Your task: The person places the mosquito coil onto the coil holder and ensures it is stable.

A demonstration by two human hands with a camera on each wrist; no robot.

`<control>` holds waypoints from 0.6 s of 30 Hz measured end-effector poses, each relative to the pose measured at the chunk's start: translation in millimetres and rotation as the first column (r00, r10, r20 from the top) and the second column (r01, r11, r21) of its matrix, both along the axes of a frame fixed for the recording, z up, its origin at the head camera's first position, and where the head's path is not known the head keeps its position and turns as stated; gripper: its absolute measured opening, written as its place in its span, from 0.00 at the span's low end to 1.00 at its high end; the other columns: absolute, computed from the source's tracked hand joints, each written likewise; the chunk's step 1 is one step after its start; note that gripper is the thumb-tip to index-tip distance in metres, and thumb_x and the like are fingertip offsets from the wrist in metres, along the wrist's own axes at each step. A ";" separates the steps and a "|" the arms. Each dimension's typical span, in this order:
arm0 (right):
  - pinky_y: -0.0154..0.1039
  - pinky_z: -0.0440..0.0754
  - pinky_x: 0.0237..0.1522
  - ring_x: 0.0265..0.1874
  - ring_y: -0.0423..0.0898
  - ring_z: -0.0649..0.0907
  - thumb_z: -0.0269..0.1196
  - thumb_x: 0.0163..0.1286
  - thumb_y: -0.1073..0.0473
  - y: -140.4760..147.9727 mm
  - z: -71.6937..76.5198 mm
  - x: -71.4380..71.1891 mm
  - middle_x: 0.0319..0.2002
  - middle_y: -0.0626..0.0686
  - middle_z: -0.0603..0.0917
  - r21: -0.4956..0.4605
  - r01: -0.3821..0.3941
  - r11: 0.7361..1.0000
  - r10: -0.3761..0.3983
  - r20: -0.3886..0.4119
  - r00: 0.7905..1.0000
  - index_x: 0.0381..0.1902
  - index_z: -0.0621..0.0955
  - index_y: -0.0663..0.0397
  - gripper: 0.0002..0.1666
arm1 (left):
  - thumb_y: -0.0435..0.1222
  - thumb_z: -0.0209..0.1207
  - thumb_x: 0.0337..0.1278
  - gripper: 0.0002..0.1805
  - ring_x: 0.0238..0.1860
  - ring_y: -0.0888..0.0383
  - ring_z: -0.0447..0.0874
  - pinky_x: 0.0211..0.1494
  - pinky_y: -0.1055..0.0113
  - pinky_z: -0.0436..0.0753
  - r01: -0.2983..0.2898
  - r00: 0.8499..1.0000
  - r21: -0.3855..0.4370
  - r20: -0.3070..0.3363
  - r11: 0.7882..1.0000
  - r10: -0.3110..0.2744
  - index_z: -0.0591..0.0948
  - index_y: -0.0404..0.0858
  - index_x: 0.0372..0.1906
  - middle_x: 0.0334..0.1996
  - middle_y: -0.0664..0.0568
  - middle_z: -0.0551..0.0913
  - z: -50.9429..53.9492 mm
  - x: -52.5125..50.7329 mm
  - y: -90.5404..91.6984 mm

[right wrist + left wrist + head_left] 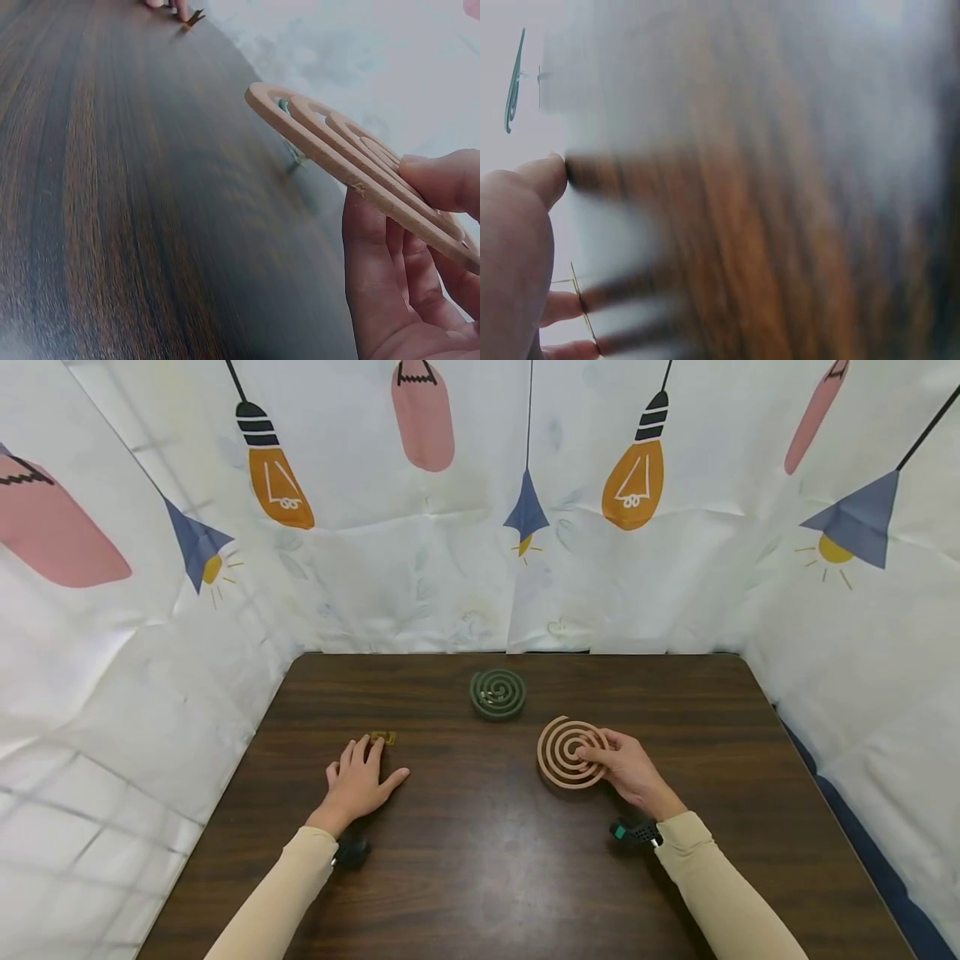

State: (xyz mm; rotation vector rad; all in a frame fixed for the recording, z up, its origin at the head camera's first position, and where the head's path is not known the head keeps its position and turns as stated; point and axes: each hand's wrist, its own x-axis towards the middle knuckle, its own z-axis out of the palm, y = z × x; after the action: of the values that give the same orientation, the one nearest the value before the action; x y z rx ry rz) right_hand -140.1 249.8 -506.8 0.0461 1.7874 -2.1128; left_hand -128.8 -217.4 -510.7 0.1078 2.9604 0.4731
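My right hand [630, 768] pinches a tan mosquito coil [558, 752] by its right side, thumb on the upper face and fingers beneath. In the right wrist view the coil [322, 146] is tilted and held above the table. Flat and spread, my left hand [360, 785] rests on the table. Its fingertips touch a small gold-coloured metal piece [389, 738], perhaps a coil stand, partly covered by them. Farther back, between the hands, sits a dark green mosquito coil [502, 685] with a small shiny bit showing on it.
The dark wood-grain table [480, 827] has rounded far corners. White patterned sheeting [450, 577] hangs close behind it and along both sides. A dark band [862, 827] runs beside the table's right edge. Each wrist wears a black device.
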 end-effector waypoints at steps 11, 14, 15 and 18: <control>0.36 0.89 0.44 0.39 0.40 0.90 0.68 0.72 0.61 -14.8 5.5 1.0 0.46 0.51 0.87 0.001 -0.010 1.000 0.010 0.002 1.000 0.68 0.71 0.69 0.32 | 0.67 0.52 0.70 0.52 0.81 0.26 0.45 0.70 0.24 0.55 0.017 1.000 -0.007 0.008 1.000 -0.017 0.57 0.34 0.82 0.81 0.29 0.52 2.1 6.7 13.8; 0.36 0.90 0.44 0.39 0.41 0.90 0.69 0.72 0.61 -18.8 6.5 0.3 0.50 0.56 0.87 -0.001 -0.008 1.000 0.008 0.010 1.000 0.69 0.70 0.68 0.34 | 0.66 0.53 0.69 0.52 0.81 0.26 0.45 0.70 0.24 0.55 0.021 1.000 -0.008 0.015 1.000 -0.021 0.57 0.35 0.82 0.81 0.29 0.51 2.9 9.0 17.4; 0.37 0.90 0.45 0.40 0.41 0.90 0.69 0.72 0.61 -20.2 6.9 0.1 0.52 0.57 0.86 -0.001 -0.008 1.000 0.008 0.012 1.000 0.70 0.70 0.67 0.34 | 0.66 0.53 0.69 0.52 0.81 0.26 0.45 0.70 0.24 0.55 0.022 1.000 -0.008 0.017 1.000 -0.021 0.57 0.35 0.82 0.81 0.29 0.52 3.2 10.0 18.7; 0.37 0.90 0.45 0.41 0.41 0.90 0.69 0.72 0.62 -24.3 7.3 -0.7 0.55 0.60 0.84 0.001 -0.010 1.000 0.010 0.018 1.000 0.71 0.70 0.66 0.35 | 0.65 0.54 0.69 0.51 0.81 0.26 0.45 0.70 0.24 0.55 0.024 1.000 -0.006 0.021 1.000 -0.024 0.57 0.35 0.82 0.81 0.29 0.52 4.3 13.1 22.8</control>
State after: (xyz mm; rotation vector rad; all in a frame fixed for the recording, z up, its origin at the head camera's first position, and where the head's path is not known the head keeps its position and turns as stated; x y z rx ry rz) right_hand -140.8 225.5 -499.5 0.0562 1.7742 -2.0977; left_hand -115.7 -194.6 -506.4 0.1363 2.9366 0.4589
